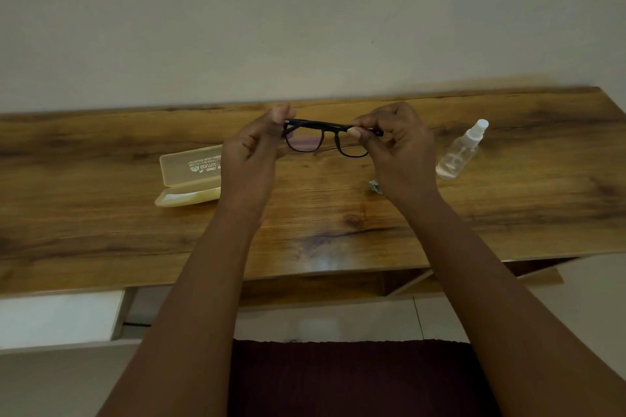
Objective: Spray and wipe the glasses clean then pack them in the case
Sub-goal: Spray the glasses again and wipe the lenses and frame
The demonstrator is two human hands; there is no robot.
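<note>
The black-framed glasses (325,139) are pinched at both ends by the hands, left (252,152) and right (396,149); they should be held by the frame, lenses untouched.

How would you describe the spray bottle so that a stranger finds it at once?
Start at the wooden table and go to its right part, past the right hand. The spray bottle lies there, tilted. Unlike the yellowish open case at left, it is clear, with a white nozzle.

The open case (189,176) lies on the table (101,145) just left of the left hand (252,152), its raised lid blocking that side. The spray bottle (462,149) lies near the right hand (399,149). Bare wood stretches along the near edge and toward both table ends.
</note>
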